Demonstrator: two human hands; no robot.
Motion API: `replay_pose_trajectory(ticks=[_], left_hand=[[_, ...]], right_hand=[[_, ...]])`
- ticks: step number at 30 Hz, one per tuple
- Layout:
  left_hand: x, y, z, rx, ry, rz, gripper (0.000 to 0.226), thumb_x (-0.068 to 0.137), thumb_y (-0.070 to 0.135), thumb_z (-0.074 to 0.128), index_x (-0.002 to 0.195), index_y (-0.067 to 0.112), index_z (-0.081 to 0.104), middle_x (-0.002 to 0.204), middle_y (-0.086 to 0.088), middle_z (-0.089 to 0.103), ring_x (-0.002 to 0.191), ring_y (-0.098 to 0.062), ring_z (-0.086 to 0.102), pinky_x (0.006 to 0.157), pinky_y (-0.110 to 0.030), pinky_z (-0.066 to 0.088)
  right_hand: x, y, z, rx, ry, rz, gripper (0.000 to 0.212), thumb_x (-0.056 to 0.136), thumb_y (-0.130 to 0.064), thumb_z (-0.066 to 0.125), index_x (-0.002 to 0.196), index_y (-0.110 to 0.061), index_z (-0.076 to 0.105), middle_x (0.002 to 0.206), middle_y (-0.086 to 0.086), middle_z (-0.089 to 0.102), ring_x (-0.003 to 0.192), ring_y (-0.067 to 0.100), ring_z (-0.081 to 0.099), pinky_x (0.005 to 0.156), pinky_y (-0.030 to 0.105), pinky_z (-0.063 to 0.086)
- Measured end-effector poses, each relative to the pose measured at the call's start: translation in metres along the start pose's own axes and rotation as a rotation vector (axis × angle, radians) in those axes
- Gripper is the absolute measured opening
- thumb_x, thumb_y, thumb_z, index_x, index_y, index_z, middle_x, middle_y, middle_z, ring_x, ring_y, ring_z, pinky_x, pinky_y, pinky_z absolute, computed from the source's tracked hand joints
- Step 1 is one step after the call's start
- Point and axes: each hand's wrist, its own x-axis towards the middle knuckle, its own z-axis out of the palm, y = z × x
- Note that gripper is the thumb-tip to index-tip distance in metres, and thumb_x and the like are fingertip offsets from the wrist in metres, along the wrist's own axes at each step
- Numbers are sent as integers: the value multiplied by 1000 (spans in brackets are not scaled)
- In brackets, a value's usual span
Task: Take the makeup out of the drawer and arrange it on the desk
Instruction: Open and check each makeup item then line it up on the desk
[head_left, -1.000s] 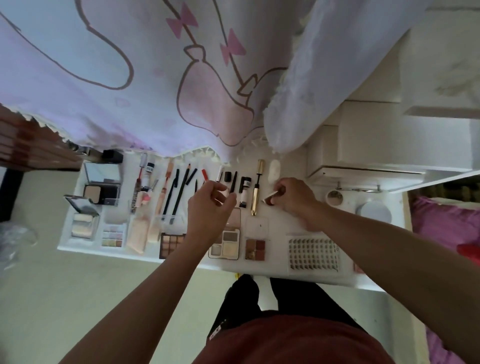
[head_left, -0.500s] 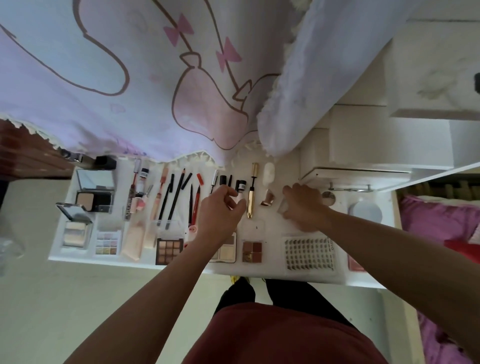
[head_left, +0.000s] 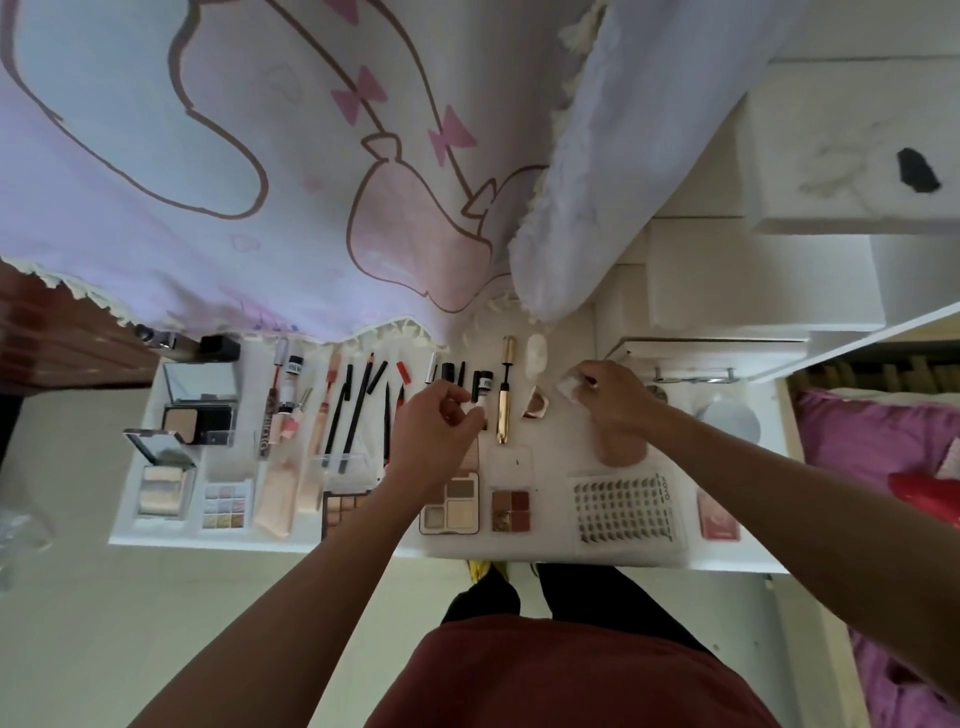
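Note:
Makeup lies in rows on the white desk: compacts, pencils, tubes, palettes. My left hand hovers over the middle row, its curled fingers pinching the lower end of a small white tube with a black cap. To the right, my right hand pinches a small clear case just above the desk. Between the hands are a gold mascara and a small rose-gold piece. A pink puff lies under my right wrist.
A lash tray and a pink card sit near the front right edge. A white drawer unit with a metal handle stands at the back right. A purple curtain hangs over the desk's back edge. A round white lid lies right.
My right hand set the rose-gold piece down beside the mascara and now pinches a small clear case farther right. My left hand stayed over the middle row by the small tube.

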Motion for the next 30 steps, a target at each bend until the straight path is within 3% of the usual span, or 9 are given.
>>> replay_pose_trajectory(ticks=[3,5,8,12,16,21,24,27,30], left_hand=[[4,9,-8,-91,-60,11,12,87,20,68,99,20,64,80,-9,68,71,-18,65,69,-28,55],[4,21,-16,-198,-123,32,13,87,15,69,99,18,67,83,-12,69,71,-17,64,65,-25,55],[3,44,-29,-374,-220,75,18,85,5,70,99,17,70,87,-4,73,79,-16,67,66,-22,55],[1,64,-41,-444,-314,162,20,80,8,74,100,14,72,95,-5,74,82,-21,67,75,-35,57],[-8,77,-49,-456,-391,231,34,69,24,79,101,13,73,92,-22,71,76,-30,64,78,-43,55],[-17,81,-54,-493,-416,243,25,77,6,74,102,2,70,95,-23,71,78,-23,66,71,-29,57],[-20,76,-59,-557,-422,201,27,74,10,75,99,1,70,95,-22,71,82,-27,67,74,-32,58],[-22,72,-65,-621,-364,140,30,68,17,74,94,3,71,87,-19,71,83,-28,67,77,-29,58],[-22,70,-70,-649,-315,102,34,63,21,76,92,3,71,83,-15,72,82,-29,68,79,-31,56]], right_hand=[[-25,-25,-27,536,-125,90,19,91,1,63,95,-17,60,86,2,65,75,19,65,60,25,52],[-41,-40,-43,703,-152,116,27,84,-1,72,108,-9,64,88,12,71,75,20,69,62,25,54],[-60,-61,-61,892,-179,138,20,82,-1,72,102,-2,68,78,11,72,68,16,68,59,22,53],[-81,-82,-73,1104,-186,157,7,86,1,66,92,-2,68,69,10,68,58,14,64,53,20,53],[-96,-91,-74,1180,-160,182,4,86,0,64,89,-1,66,69,10,66,57,13,63,51,18,53],[-109,-98,-65,1213,-196,187,19,76,-8,70,92,2,66,70,10,65,59,12,61,52,16,54],[-112,-102,-57,1233,-212,169,23,73,-11,70,92,2,68,77,13,66,64,14,62,55,17,55],[-117,-108,-52,1150,-164,75,27,82,-17,68,102,2,69,92,18,72,73,17,67,62,22,56],[-125,-112,-52,900,-53,-60,33,81,-20,74,108,-3,71,99,13,74,85,21,71,71,27,57]])
